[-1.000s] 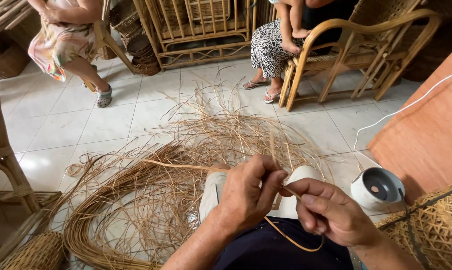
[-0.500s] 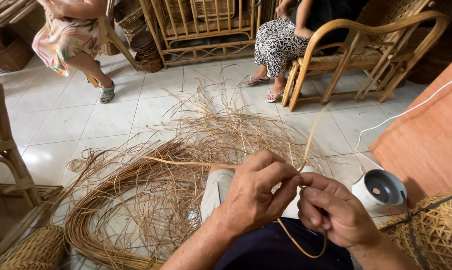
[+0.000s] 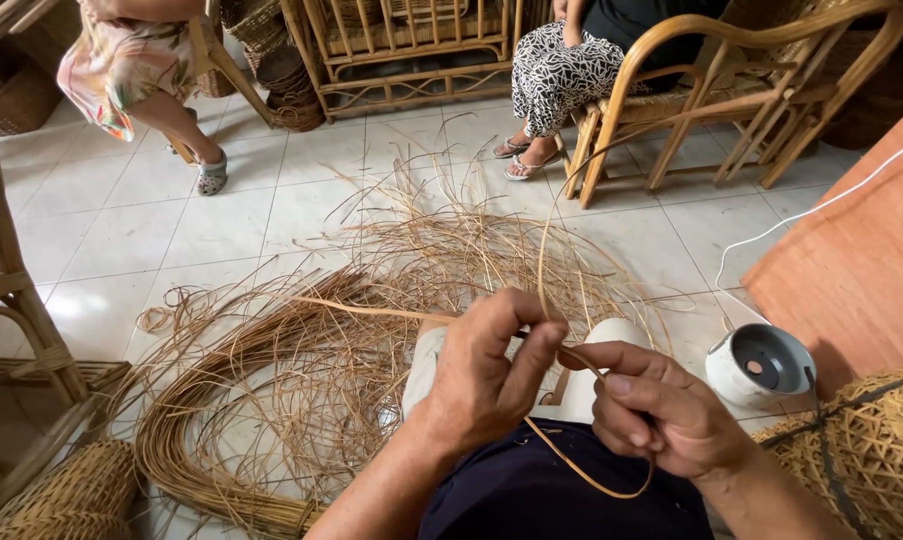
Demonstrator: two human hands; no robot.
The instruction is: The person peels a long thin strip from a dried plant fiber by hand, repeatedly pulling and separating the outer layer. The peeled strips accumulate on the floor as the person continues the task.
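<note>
My left hand [image 3: 482, 375] and right hand [image 3: 652, 410] both pinch one thin rattan strand [image 3: 572, 470] over my lap; it loops below. Loose rattan bundle [image 3: 272, 400] on tiled floor [image 3: 172, 240].

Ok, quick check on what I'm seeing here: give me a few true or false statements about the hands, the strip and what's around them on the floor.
1. Both hands pinch one thin rattan strip between them. True: the left hand and right hand meet on it at the fingertips.
2. The strip hangs straight down from the hands. False: it loops under the right hand and also arcs up away from the hands.
3. A big bundle of loose rattan strands lies on the tiled floor ahead. True.
4. The white round container sits left of the hands. False: it stands to their right, beside the woven basket.
5. Nobody else is in view. False: two seated people show at the top.
</note>
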